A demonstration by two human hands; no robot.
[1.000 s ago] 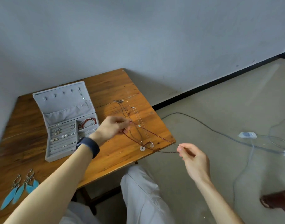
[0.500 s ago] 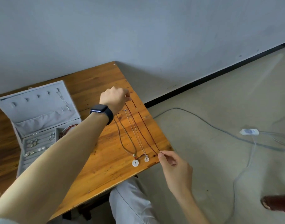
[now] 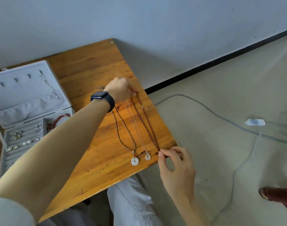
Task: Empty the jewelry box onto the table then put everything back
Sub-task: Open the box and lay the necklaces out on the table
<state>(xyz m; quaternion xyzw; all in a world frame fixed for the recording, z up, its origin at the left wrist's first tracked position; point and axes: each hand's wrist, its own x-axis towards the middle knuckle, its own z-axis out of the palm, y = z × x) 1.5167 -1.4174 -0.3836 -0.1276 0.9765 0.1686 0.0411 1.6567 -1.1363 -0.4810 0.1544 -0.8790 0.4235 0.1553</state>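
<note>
Over the table (image 3: 90,66), left hand (image 3: 121,90) and right hand (image 3: 177,168) pinch ends of the red necklace (image 3: 149,123).

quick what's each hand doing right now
Left hand: closed, pinching the far end of the dark red braided cord necklace.
Right hand: closed, pinching the near end of that necklace at the wooden table's edge.

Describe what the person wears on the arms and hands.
A dark smartwatch with a rectangular face and dark band is on the left wrist. A pale sleeve covers the left upper arm. The right forearm is bare. The left hand and right hand wear no gloves.
</note>
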